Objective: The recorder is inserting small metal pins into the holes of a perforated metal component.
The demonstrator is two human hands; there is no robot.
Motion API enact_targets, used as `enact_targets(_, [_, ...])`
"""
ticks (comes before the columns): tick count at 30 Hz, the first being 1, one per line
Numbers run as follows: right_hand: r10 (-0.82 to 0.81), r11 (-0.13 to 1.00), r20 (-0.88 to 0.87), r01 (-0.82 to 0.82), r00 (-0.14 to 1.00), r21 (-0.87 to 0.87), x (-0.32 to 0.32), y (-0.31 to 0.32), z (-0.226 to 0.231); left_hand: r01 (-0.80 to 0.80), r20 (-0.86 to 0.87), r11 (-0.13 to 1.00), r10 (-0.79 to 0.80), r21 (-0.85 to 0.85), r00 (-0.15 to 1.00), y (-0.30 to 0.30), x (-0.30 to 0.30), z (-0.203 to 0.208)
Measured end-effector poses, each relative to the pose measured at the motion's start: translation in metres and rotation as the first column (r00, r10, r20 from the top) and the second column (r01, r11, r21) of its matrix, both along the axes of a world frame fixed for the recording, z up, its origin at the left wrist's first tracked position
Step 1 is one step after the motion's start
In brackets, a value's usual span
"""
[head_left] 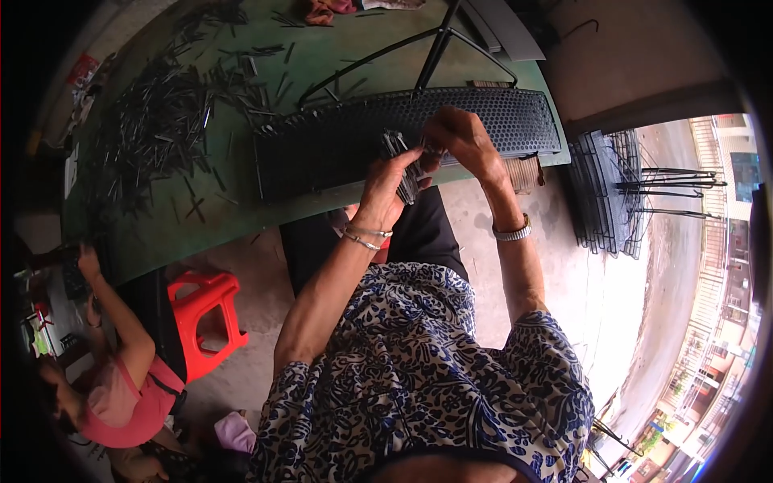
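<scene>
My left hand (384,187) is wrapped round a bundle of thin dark strips (409,187), their ends sticking out above and below the fingers. Close beside it, my right hand (459,143) is closed with the fingertips pinched together near the bundle's upper part. What the right fingers pinch is too small and hidden to make out. Beneath both hands lies a long black perforated mesh panel (322,145) with raised edges, along the near edge of the table. A black wire stand (433,60) rises from the panel's far side.
The green table (233,229) carries a large heap of dark strips (157,121) at left. A red plastic stool (211,318) stands below. Another person in a pink cap (121,414) works at lower left. Stacked black wire racks (608,193) with protruding rods stand at right.
</scene>
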State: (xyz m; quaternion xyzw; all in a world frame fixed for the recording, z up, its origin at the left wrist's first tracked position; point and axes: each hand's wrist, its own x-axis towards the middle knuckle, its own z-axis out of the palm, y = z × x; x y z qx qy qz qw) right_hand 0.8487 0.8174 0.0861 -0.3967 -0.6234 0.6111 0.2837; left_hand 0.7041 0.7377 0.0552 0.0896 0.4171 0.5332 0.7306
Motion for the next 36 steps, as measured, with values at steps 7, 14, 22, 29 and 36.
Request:
enact_targets(7, [-0.304, 0.901, 0.156, 0.230, 0.940, 0.368, -0.005, 0.023, -0.014, -0.065, 0.052, 0.998, 0.066, -0.015, 0.996, 0.010, 0.001, 0.000])
enact_targets(14, [-0.594, 0.677, 0.070, 0.450, 0.802, 0.583, -0.013, 0.048, -0.015, -0.062, -0.008, 0.998, 0.061, -0.020, 0.998, 0.006, -0.001, 0.000])
enact_targets(22, [-0.605, 0.481, 0.109, 0.253, 0.789, 0.840, -0.021, 0.063, -0.059, -0.046, 0.106, 0.998, 0.049, -0.032, 0.993, 0.004, 0.002, -0.011])
enact_targets(29, [-0.558, 0.553, 0.254, 0.126, 0.790, 0.823, -0.020, 0.045, -0.035, -0.081, 0.122, 0.996, 0.083, -0.027, 0.989, 0.005, 0.000, -0.010])
enact_targets(36, [-0.494, 0.813, 0.404, 0.244, 0.770, 0.529, -0.011, 0.034, -0.018, -0.105, 0.142, 0.994, 0.110, -0.043, 0.984, 0.009, 0.004, -0.008])
